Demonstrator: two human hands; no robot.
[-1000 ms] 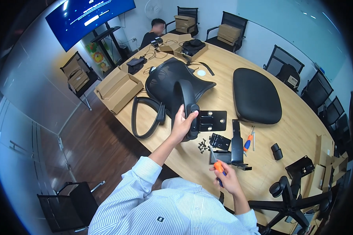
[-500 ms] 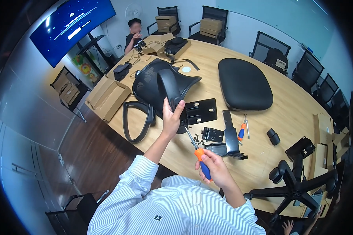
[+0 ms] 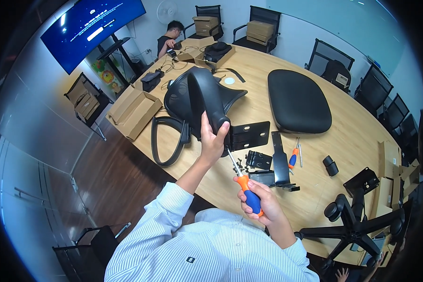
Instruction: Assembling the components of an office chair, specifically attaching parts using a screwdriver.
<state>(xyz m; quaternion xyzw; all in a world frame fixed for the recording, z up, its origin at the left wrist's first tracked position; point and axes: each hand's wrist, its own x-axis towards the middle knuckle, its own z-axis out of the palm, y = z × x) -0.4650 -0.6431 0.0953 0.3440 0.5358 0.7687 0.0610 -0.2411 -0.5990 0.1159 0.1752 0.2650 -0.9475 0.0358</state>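
Note:
My left hand [image 3: 213,143] grips the lower end of a black looped chair armrest [image 3: 198,94], raised over the table. A black slotted metal plate [image 3: 250,135] sticks out to the right of the armrest's end. In my right hand [image 3: 270,207] is a screwdriver [image 3: 253,201] with an orange and blue handle. Its shaft slants up and left, and the tip meets the armrest's lower end beside the plate; what it touches there is too small to make out. Several small dark screws [image 3: 239,165] lie on the table just beyond the shaft.
The wooden table [image 3: 310,188] also carries a mesh backrest [image 3: 176,96], a second armrest [image 3: 155,148], a black seat [image 3: 300,101], metal brackets [image 3: 280,162], another screwdriver [image 3: 293,157] and an open carton [image 3: 134,113]. A wheeled base [image 3: 355,225] stands at right. Someone [image 3: 171,37] sits at the far end.
The armrest and plate have tilted slightly in my left hand. My right hand has shifted a little right, with the screwdriver tip still at the armrest. The person opposite has turned and bent their head.

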